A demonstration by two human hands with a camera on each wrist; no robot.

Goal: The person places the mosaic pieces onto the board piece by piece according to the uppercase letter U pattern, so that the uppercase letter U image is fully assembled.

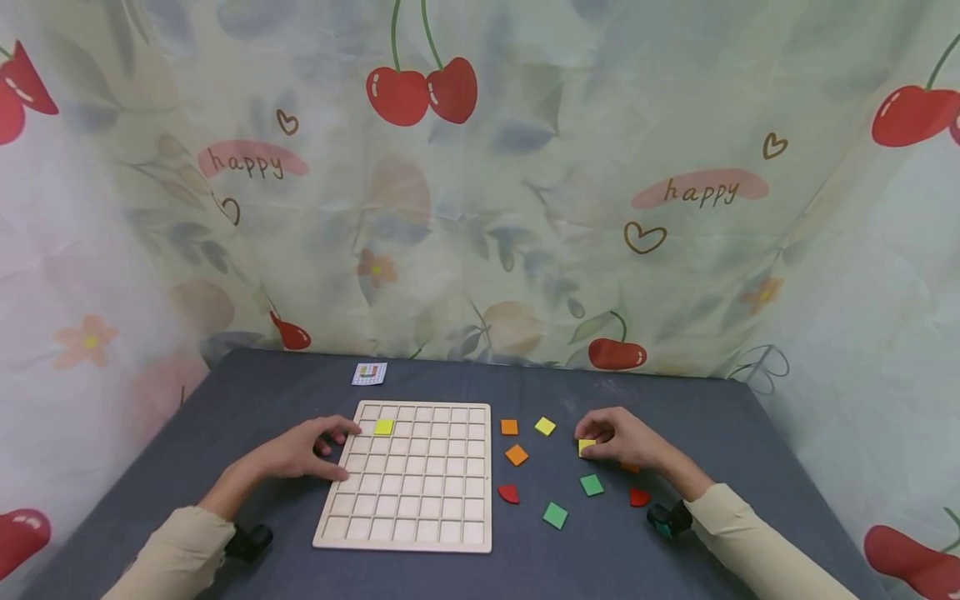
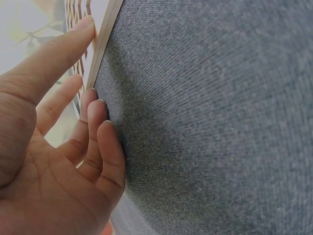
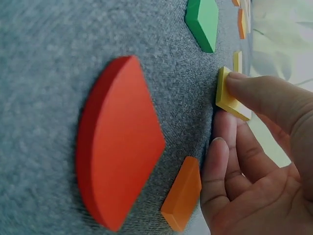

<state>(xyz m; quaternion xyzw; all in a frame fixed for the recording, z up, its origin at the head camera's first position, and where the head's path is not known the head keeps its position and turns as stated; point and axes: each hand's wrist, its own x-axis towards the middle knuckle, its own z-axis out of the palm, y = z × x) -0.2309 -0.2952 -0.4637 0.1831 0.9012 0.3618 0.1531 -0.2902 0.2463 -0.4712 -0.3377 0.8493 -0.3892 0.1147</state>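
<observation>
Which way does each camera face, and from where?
On the head: faces forward and down at the grid board; left hand, right hand and sleeves show.
On the left wrist: faces the board's edge; left palm and fingers show.
On the right wrist: faces the yellow tile the right hand pinches; its thumb and fingers show.
Shared by head and right wrist: that tile.

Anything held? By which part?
Right hand pinches a yellow tile, thumb on its flat face near an edge; the opposing contact is hidden. Left hand only touches the board at its left edge.
</observation>
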